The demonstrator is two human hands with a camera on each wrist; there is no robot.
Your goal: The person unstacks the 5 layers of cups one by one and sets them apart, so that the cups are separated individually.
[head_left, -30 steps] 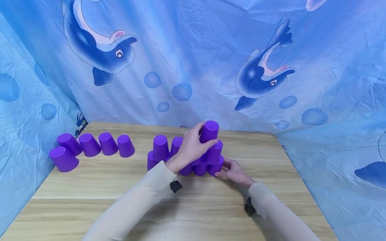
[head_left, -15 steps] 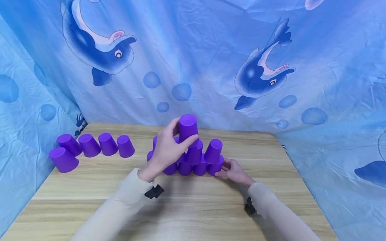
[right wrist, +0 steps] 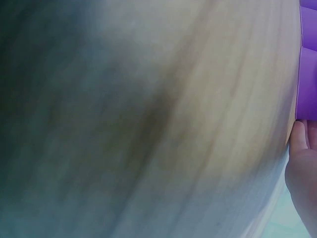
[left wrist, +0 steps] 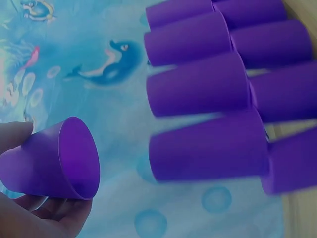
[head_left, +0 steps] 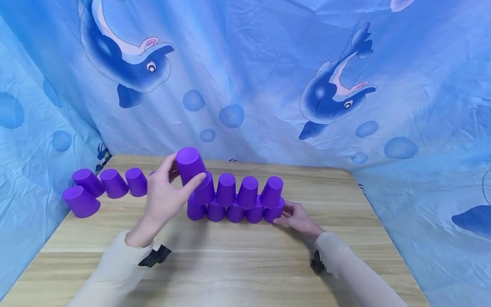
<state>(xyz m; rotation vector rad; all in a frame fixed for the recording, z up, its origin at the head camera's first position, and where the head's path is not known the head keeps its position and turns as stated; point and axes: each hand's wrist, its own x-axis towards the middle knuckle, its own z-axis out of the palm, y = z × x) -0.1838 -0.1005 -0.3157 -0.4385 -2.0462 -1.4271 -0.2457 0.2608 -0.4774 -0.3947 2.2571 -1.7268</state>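
Note:
My left hand (head_left: 163, 200) holds an upside-down purple cup (head_left: 190, 164), thumb on its near side, above the left end of a two-row wall of purple cups. In the left wrist view the held cup (left wrist: 49, 161) is apart from the upper row, its open rim facing the wall. Several inverted cups form the upper row, such as one in its middle (head_left: 247, 192), each bridging two cups below. At the wall's right end my right hand (head_left: 301, 219) grips the end cup (head_left: 273, 214) of the bottom row, thumb in front and fingers behind.
Several loose inverted cups (head_left: 114, 184) stand at the table's left; my left hand mostly hides the rightmost. A blue dolphin-print curtain (head_left: 245, 85) hangs behind the wooden table (head_left: 249, 264) and at its sides.
Holding its cup, my left hand has travelled left along the wall, from over the upper row's right end to over its left end. My right hand stays at the end cup.

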